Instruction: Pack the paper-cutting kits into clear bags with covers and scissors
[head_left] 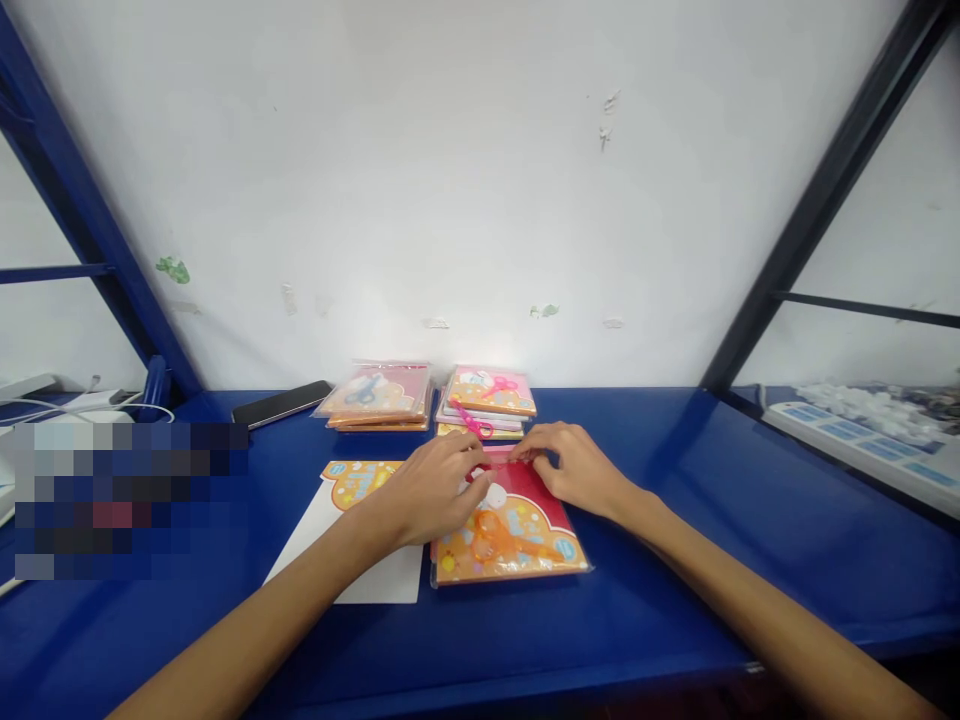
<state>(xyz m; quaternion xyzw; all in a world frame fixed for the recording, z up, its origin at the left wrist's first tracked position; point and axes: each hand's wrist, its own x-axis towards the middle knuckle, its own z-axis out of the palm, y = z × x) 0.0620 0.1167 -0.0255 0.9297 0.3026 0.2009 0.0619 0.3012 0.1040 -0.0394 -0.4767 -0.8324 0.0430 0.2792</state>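
Observation:
In front of me lies a clear plastic packet (525, 515) holding a red and orange printed booklet and orange scissors (495, 538). My left hand (439, 485) is over its upper left part, thumb and fingers closed on the plastic near the far edge. At the far right corner, my right hand (574, 465) bends its fingers down and pinches the same edge. The exact grip of the fingertips is small and partly hidden. Beneath my left forearm is a white sheet (382, 578) with an orange printed card (352, 487) at its far end.
Behind are two stacks: bagged packets with blue scissors (379, 392) and booklets with pink scissors (495, 385). A phone (281, 403) lies at the back left. A power strip (862, 440) and white bits (862, 408) are at right. Metal posts (810, 230) flank the blue table (645, 620).

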